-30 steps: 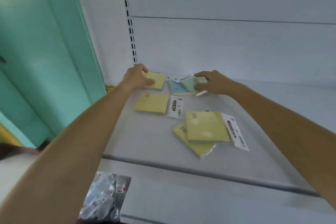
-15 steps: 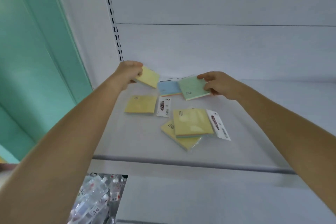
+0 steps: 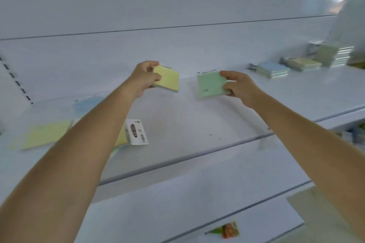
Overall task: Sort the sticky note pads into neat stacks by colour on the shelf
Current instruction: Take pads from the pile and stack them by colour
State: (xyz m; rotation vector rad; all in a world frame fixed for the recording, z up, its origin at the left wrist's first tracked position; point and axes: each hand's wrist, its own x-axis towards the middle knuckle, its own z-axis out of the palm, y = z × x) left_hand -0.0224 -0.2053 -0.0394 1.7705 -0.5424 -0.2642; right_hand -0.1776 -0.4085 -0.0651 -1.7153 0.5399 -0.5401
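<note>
My left hand point(image 3: 145, 78) grips a yellow sticky note pad point(image 3: 167, 81) and holds it up above the white shelf point(image 3: 197, 124). My right hand point(image 3: 239, 87) grips a green pad point(image 3: 211, 87) at about the same height. More yellow pads point(image 3: 43, 134) lie blurred on the shelf at the left, partly hidden by my left forearm, next to a white packaging label point(image 3: 136, 132). At the far right of the shelf stand a blue-topped stack point(image 3: 273, 69), a yellow-topped stack point(image 3: 305, 63) and a taller stack point(image 3: 327, 55).
A white back panel rises behind the shelf, with a slotted upright point(image 3: 17, 83) at the left. Lower white shelves lie below, one carrying a small colourful packet point(image 3: 229, 231). A pale flat item point(image 3: 316, 203) sits at the lower right.
Both hands have lifted their pads off the shelf and carried them to the right. The view has swung right, bringing the stacks at the far right into sight.
</note>
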